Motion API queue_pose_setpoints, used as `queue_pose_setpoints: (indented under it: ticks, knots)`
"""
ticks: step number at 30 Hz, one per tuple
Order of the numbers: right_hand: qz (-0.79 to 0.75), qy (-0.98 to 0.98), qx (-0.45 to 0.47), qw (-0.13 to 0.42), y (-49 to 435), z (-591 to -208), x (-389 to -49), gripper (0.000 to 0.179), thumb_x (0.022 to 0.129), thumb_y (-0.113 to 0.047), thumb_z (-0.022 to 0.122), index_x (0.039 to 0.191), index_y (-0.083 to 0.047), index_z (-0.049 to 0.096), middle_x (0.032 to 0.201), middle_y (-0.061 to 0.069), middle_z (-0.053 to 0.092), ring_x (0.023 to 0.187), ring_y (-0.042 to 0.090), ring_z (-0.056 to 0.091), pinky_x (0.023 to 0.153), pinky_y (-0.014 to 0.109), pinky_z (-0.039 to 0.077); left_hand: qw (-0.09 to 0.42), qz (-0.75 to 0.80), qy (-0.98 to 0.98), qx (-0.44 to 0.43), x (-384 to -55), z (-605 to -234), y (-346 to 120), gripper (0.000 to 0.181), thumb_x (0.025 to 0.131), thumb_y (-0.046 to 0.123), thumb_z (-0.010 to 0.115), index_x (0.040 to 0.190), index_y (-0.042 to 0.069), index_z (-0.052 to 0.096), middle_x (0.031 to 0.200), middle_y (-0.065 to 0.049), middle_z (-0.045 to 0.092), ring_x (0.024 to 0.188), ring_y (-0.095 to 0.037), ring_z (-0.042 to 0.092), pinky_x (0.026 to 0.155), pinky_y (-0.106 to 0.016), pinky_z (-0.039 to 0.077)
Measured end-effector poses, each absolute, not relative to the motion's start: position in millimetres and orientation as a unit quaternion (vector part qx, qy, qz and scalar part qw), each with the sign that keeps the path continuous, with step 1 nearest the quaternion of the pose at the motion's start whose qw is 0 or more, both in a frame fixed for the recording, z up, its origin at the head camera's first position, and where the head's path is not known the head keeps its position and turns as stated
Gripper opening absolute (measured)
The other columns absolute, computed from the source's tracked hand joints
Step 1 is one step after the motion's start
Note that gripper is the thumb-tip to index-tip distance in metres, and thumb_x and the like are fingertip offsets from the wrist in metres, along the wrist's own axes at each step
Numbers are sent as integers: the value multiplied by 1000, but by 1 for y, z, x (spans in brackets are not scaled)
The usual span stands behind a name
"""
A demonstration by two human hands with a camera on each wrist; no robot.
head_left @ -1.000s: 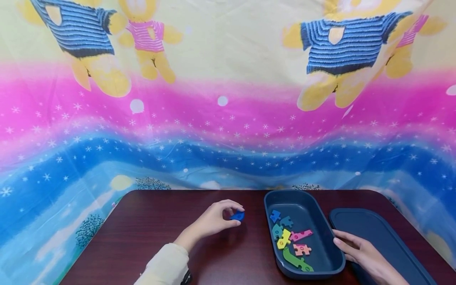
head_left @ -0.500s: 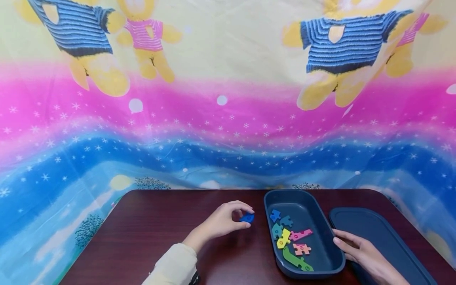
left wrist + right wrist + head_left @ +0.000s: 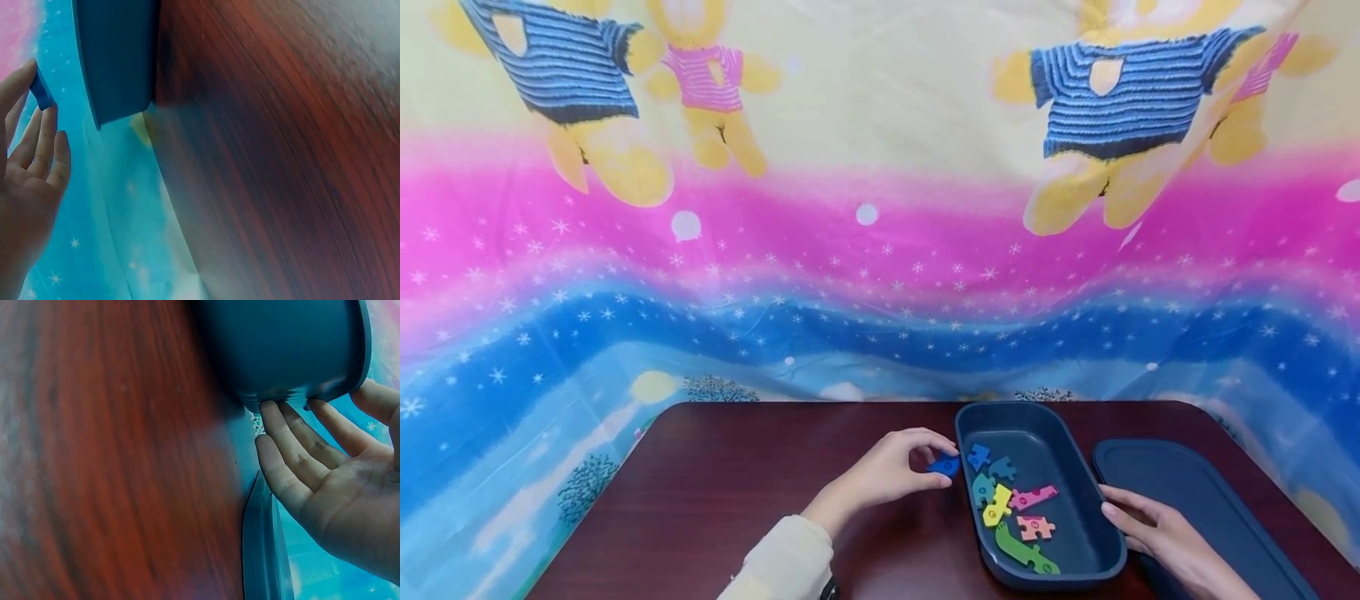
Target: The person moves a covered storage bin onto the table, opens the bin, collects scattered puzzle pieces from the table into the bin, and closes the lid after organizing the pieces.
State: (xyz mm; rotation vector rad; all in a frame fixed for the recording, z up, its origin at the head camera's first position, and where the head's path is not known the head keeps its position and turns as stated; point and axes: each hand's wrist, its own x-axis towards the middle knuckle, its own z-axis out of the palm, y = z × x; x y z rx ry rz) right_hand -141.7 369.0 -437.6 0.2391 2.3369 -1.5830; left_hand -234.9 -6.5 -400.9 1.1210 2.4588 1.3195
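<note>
Between the thumb and fingertips of my left hand [image 3: 891, 467] I pinch a blue puzzle piece [image 3: 945, 465], held just left of a dark blue box [image 3: 1116, 546]. In the left wrist view the same puzzle piece [image 3: 41, 89] shows edge-on, apart from the box wall [image 3: 115, 62]. My right hand [image 3: 1165, 533] touches the box's right outer side. Fairly straight fingers of the right hand [image 3: 337, 469] meet that wall in the right wrist view. Inside the box lie several puzzle pieces, among them a yellow one [image 3: 997, 505], a pink one [image 3: 1033, 497] and a green one [image 3: 1026, 550].
A dark blue lid [image 3: 1195, 492] lies on the table right of the box, partly under my right hand and forearm. The dark red wooden table [image 3: 715, 483] extends to the left. Behind its far edge hangs a patterned cloth [image 3: 865, 275].
My left hand has moved right with the blue puzzle piece, from the open table up beside the box's left rim. My right hand and the box stay in place.
</note>
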Motion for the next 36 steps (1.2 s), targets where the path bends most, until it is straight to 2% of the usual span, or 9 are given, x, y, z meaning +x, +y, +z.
queue_pose_setpoints:
  ticks: [7, 17, 26, 36]
  knots:
    - [-553, 815, 81, 152, 370, -438, -141, 74, 105, -42, 46, 150, 13, 24, 144, 39, 37, 119, 42, 56, 90, 45, 53, 60, 424, 808, 405, -229, -400, 8, 32, 87, 23, 78, 118, 18, 72, 116, 14, 65, 90, 1, 57, 76, -21, 51]
    - [-549, 818, 75, 156, 371, -439, -143, 74, 105, -42, 46, 150, 13, 25, 145, 39, 34, 121, 44, 54, 91, 45, 52, 76, 419, 800, 422, -221, -397, 26, 32, 88, 25, 77, 119, 19, 71, 123, 13, 63, 90, 2, 58, 78, -19, 50]
    - [-546, 819, 76, 159, 371, -437, -145, 74, 105, -42, 46, 150, 13, 24, 145, 39, 35, 120, 43, 54, 90, 45, 53, 94, 409, 792, 443, -215, -391, 46, 33, 90, 27, 75, 122, 21, 70, 126, 16, 61, 92, 5, 56, 74, -15, 48]
    - [-535, 824, 83, 167, 368, -438, -144, 81, 103, -48, 47, 151, 12, 23, 145, 38, 36, 119, 43, 55, 89, 44, 53, 102, 353, 795, 482, -201, -391, 79, 33, 92, 26, 72, 125, 22, 69, 126, 17, 61, 94, 11, 54, 79, -10, 47]
